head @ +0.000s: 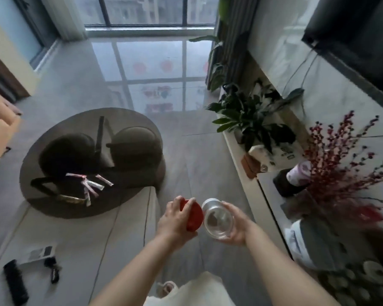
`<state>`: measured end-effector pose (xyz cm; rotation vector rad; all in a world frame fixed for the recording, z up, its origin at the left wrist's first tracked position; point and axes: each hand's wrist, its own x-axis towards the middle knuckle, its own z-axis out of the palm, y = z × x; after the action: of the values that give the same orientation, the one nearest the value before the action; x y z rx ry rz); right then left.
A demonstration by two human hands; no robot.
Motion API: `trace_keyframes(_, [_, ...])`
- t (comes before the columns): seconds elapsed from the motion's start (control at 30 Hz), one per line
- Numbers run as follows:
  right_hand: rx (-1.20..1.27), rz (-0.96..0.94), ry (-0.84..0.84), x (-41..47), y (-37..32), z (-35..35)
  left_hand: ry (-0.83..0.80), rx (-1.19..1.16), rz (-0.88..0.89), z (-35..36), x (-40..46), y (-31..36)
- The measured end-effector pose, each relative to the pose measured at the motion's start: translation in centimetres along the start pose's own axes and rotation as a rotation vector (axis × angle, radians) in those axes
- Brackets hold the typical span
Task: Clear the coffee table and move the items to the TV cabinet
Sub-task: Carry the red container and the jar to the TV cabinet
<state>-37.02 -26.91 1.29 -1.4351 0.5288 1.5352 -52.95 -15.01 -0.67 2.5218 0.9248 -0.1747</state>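
Observation:
My left hand (175, 219) grips a red rounded container (195, 215) from above. Beside it, my right hand (234, 224) holds a clear glass jar with a silver rim (217, 219), tilted on its side. Both are held in the air over the floor between the coffee table and the TV cabinet (237, 160). The pale rectangular coffee table (75, 239) at lower left carries a black remote (16, 283), a white remote (39, 253) and dark keys (53, 270). A round dark glass table (91, 164) overlapping it holds several snack sachets (91, 186).
The white TV cabinet along the right carries a green potted plant (250, 120), a tissue pack (272, 155), a vase of red berry branches (345, 164) and a white container (301, 241). A television (358, 36) hangs above. A sofa edge (0, 133) shows at the left.

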Motion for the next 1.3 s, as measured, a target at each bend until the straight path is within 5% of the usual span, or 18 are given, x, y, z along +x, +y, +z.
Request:
trace_keyframes(0.6, [0.488, -0.218, 0.219, -13.1, 15.5, -36.1, -0.207, 0.137, 0.546, 14.2, -8.0, 31.7])
trace_keyframes(0.83, [0.622, -0.065, 0.318, -13.6, 23.6, -44.9, -0.349, 0.225, 0.768, 20.9, -10.4, 39.4])
trace_keyframes(1.0, [0.64, -0.063, 0.534, -11.5, 28.1, -49.0, -0.455, 0.283, 0.934, 26.4, -10.8, 43.8])
trace_keyframes(1.3, [0.274, -0.215, 1.027, -6.3, 30.8, -55.3, -0.555, 0.284, 1.005, 37.2, -10.4, 48.2])
